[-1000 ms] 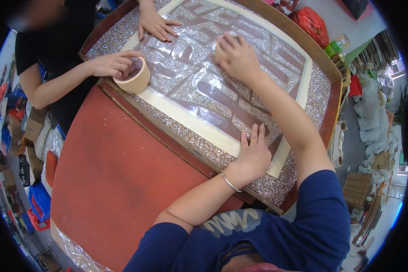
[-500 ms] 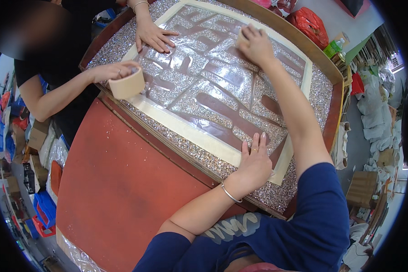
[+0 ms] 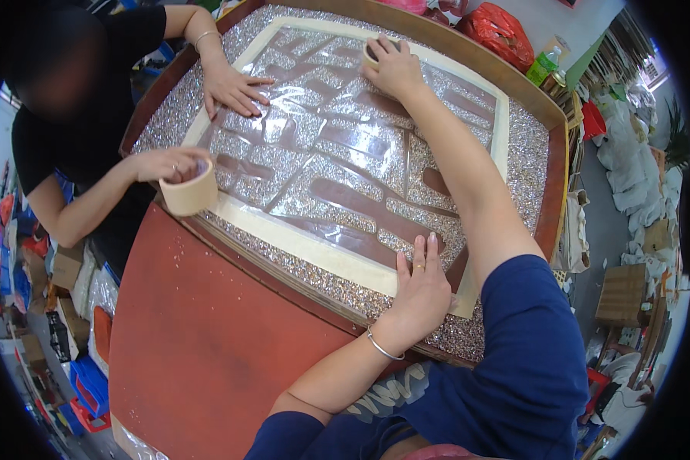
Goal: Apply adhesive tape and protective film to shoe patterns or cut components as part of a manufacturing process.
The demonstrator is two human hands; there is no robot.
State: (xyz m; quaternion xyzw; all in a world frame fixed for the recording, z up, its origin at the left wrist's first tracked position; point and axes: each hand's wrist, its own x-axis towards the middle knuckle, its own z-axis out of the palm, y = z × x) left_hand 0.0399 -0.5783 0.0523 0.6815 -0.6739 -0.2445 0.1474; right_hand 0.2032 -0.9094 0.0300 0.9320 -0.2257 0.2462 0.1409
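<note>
With fingers (image 3: 389,45) of the right hand (image 3: 397,75) curled round an apparent tape roll (image 3: 369,64), touched the clear sheet (image 3: 337,153) on the counter (image 3: 525,165) at one o'clock; with those of the left hand (image 3: 423,296) straight, slightly parted, braced near its five-o'clock corner. Seemed to want flat, even strokes, stopping short of the wooden rim (image 3: 507,84) past one and the co-worker's hand (image 3: 232,86) at ten.

A workshop: a rimmed tray (image 3: 557,176) of glittering chips (image 3: 527,161), red tabletop (image 3: 207,330) near left, stacked sheets (image 3: 610,57) far right, cardboard box (image 3: 622,295) right
</note>
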